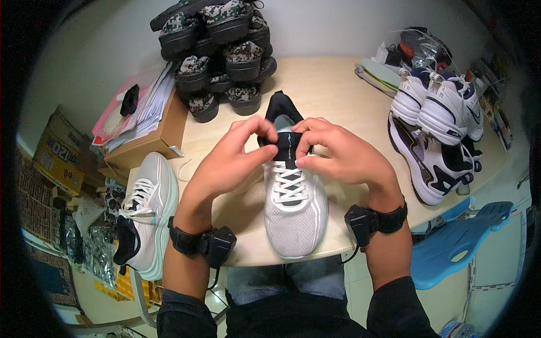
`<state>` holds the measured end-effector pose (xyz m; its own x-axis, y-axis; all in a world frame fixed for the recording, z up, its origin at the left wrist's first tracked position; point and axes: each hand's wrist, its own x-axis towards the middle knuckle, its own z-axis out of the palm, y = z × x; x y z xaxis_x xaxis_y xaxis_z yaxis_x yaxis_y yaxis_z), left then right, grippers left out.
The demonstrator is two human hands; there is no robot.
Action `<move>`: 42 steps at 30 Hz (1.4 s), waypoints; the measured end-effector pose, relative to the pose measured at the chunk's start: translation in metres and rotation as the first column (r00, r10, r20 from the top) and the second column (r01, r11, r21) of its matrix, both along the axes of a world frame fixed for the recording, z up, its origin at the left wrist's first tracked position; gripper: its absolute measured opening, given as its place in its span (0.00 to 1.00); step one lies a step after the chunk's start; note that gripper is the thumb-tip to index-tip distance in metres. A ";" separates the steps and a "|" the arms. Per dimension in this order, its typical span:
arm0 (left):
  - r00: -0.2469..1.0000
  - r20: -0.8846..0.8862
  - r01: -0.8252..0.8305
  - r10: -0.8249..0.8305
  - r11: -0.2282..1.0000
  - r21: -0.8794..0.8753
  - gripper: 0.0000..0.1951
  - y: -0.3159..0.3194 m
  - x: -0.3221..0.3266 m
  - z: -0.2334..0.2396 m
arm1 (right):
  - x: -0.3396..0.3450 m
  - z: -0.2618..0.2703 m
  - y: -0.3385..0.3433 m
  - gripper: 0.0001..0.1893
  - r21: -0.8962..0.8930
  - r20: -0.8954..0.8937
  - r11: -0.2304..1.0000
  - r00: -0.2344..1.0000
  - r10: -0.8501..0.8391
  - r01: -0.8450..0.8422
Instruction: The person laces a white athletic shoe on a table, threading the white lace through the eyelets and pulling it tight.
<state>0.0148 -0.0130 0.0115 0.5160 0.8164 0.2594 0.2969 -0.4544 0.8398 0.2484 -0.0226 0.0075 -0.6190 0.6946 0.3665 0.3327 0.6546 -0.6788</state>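
A light grey mesh running shoe [296, 219] stands on the wooden table in front of me, its toe towards my body. White laces [290, 186] criss-cross over its front, and its black tongue [287, 148] stands up at the opening. My left hand [243, 154] is at the tongue's left edge, thumb and index finger curled close to it; whether they pinch it is unclear. My right hand [334, 150] has its fingers on the tongue's right edge and the collar beside it. A matching grey shoe [158, 203] lies at the table's left edge, its laces tied.
Camouflage shoes with black soles [228, 55] are stacked at the back. A cardboard box [148, 143] bearing papers stands at the left. White sneakers [444, 105] are piled at the right, near green folders [380, 72]. A blue plastic chair [448, 249] is beside the table.
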 end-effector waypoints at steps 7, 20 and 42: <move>0.962 -0.273 0.093 0.030 0.900 0.426 0.12 0.005 0.020 0.022 | 0.003 0.005 0.002 0.08 0.006 0.039 1.000 0.999 -0.001 0.000; 0.965 0.209 0.191 -0.156 0.969 -0.156 0.09 0.017 0.009 0.005 | 0.009 0.012 -0.003 0.09 -0.428 -0.226 0.901 0.973 -0.039 -0.063; 0.814 0.495 0.385 -0.304 0.920 -0.069 0.12 -0.005 0.011 0.018 | 0.027 0.010 -0.001 0.07 -0.489 -0.401 0.856 0.915 -0.048 -0.169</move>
<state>0.0259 -0.0176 0.0294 0.6215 0.6588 0.4240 -0.2986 -0.3011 0.9056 0.2749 -0.0233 0.0171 -0.5492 0.8131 0.1928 -0.0556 0.1946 -0.9793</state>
